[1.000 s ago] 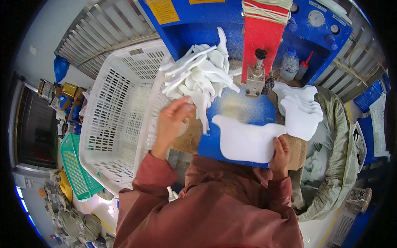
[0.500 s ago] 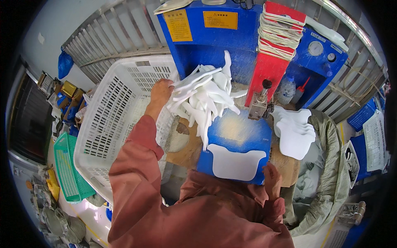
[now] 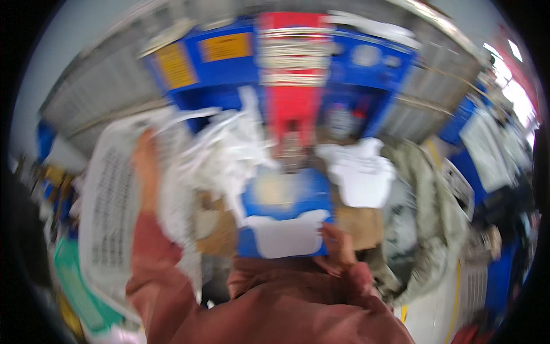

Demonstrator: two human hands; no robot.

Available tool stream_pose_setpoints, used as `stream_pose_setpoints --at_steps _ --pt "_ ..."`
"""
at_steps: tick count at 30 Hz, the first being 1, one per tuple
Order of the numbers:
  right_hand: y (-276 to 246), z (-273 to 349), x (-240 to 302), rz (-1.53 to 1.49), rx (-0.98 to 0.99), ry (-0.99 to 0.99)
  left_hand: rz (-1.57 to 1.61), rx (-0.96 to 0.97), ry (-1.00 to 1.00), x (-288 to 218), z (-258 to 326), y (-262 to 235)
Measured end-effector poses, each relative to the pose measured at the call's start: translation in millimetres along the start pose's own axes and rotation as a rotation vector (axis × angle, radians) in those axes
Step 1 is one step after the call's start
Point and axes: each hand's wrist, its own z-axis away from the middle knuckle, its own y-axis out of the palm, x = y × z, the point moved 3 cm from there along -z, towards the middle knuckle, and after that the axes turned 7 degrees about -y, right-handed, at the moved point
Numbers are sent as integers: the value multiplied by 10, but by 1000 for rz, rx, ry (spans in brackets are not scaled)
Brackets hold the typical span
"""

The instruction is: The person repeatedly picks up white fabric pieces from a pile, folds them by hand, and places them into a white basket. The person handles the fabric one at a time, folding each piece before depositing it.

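My left hand (image 3: 146,163) is stretched out over the large white slotted basket (image 3: 106,189). Motion smears its fingers; whether it grips anything cannot be made out. A blurred white strip (image 3: 195,113) runs between it and the heap of white curved offcuts (image 3: 226,152). My right hand (image 3: 339,245) is at the right corner of a flat white shaped sheet (image 3: 289,236), fingertips at its edge and thumb held apart below. This sheet lies on the near part of a blue board (image 3: 252,200), under the red arm of a blue machine (image 3: 293,109).
A stack of similar white sheets (image 3: 364,178) lies right of the blue board, on a brown worktop (image 3: 361,226). Beyond it stands a greenish open sack (image 3: 432,229). A clear bottle (image 3: 339,121) stands inside the machine's right bay. A green basket (image 3: 86,286) is at lower left.
The view has swung right and blurred. My left hand has left the offcut heap and moved left over the basket. My right hand has come up to the sheet's corner.
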Motion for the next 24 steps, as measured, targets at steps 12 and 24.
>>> stream_pose_setpoints --at_steps 12,24 --pt "277 -122 1838 310 -100 -981 87 444 -49 -1400 1333 -1827" --pt "278 90 1401 346 132 -809 796 890 -278 -1751 2116 -823"
